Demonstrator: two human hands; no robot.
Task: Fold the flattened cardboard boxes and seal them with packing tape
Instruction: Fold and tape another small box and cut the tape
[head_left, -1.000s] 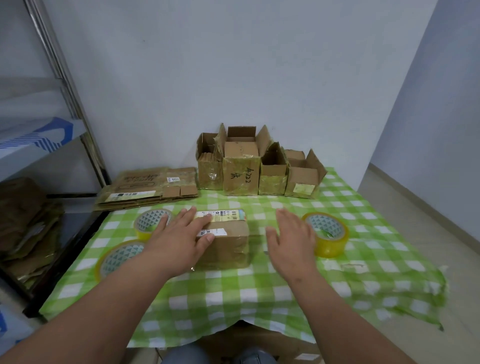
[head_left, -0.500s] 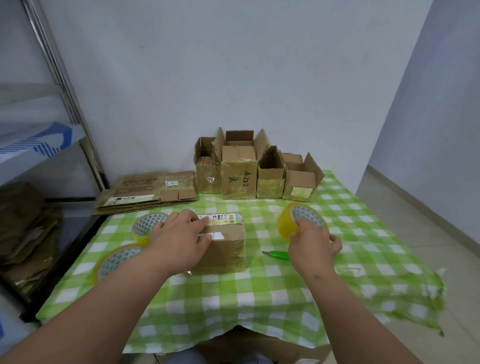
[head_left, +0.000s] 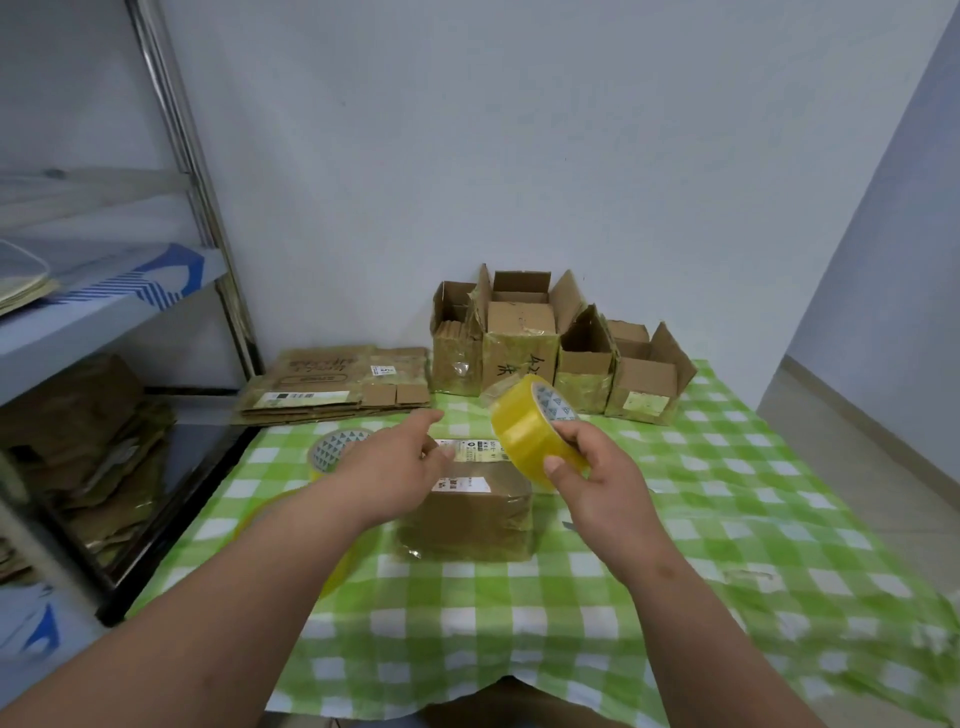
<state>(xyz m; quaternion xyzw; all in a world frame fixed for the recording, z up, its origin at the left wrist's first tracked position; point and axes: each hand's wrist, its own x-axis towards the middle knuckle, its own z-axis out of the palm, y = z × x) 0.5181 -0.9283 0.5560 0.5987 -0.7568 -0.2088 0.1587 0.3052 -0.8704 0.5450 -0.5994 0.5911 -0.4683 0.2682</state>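
Note:
A closed brown cardboard box (head_left: 470, 514) with white labels lies on the green checked tablecloth (head_left: 727, 519) in front of me. My right hand (head_left: 592, 473) grips a yellow roll of packing tape (head_left: 530, 431), lifted above the box's right end. My left hand (head_left: 400, 462) hovers over the box's left end, index finger stretched forward, holding nothing. A stack of flattened cardboard boxes (head_left: 332, 384) lies at the table's back left.
Several folded boxes with open top flaps (head_left: 561, 353) stand in a row against the back wall. Two more tape rolls, one (head_left: 332, 449) behind my left hand and one (head_left: 337, 566) under my left forearm, lie on the cloth. A metal shelf (head_left: 104, 312) stands at the left.
My right hand picked up the yellow tape roll from the table's right side and raised it over the box. My left hand lifted off the box.

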